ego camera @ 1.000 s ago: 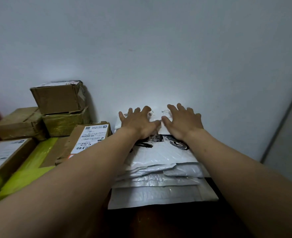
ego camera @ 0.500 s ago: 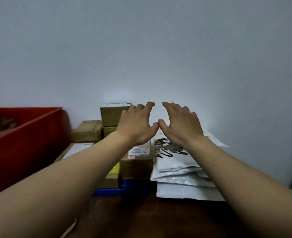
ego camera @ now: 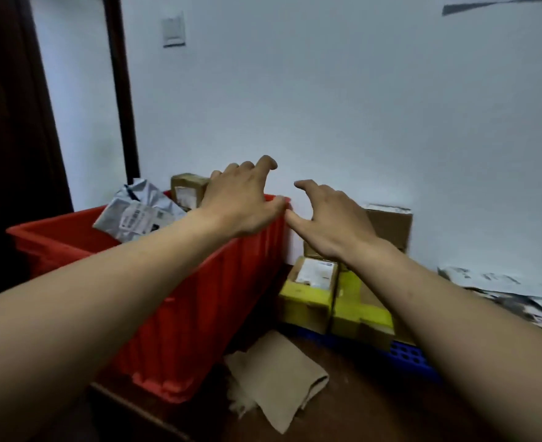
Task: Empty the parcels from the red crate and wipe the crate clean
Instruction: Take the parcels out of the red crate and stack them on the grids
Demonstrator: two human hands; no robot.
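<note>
I see the crate [ego camera: 199,298] on the dark bench [ego camera: 359,409], toward its left edge, against a white wall [ego camera: 359,106], with a grey bag [ego camera: 135,212] and a box [ego camera: 188,189] in it. The left hand [ego camera: 241,202] hovers over its far right corner. The right hand [ego camera: 330,224] is just beside it, above taped boxes [ego camera: 308,291] on a blue tray [ego camera: 413,355]. Both hands' fingers [ego camera: 264,162] are spread, loosely bent and holding nothing. A brown cloth [ego camera: 276,381] lies near the bench's front edge. A switch [ego camera: 174,28] sits beside a dark door [ego camera: 8,138].

Red crate [ego camera: 218,298], yellow-taped brown boxes [ego camera: 308,291], blue tray [ego camera: 410,355].
</note>
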